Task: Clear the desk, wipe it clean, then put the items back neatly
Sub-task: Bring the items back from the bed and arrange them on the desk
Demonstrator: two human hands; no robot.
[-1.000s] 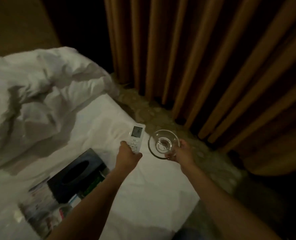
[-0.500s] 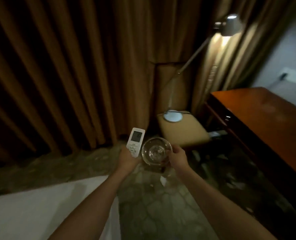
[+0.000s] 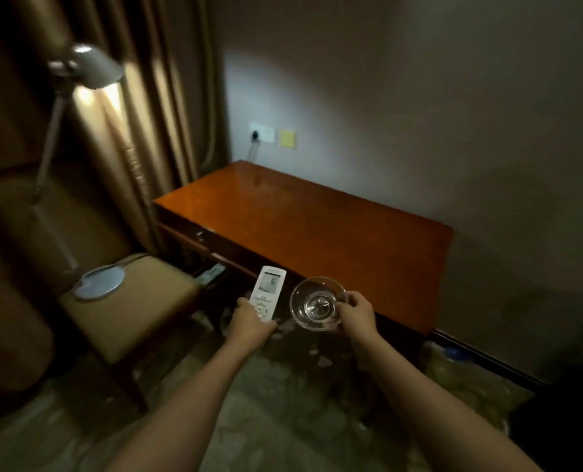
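Note:
A bare orange-brown wooden desk stands against the wall ahead, with nothing on its top. My left hand grips a white remote control with a small lit screen, held just short of the desk's near edge. My right hand holds a clear glass bowl by its right rim, over the desk's front edge. Both arms reach forward side by side.
A tan padded chair stands left of the desk with the round base of a desk lamp on its seat; the lamp head shines on brown curtains. Wall sockets sit above the desk. A bag lies on the floor at right.
My view has swung right from the white bed, past the curtains, to the desk. Both hands keep the remote and the glass bowl and are now nearer the desk.

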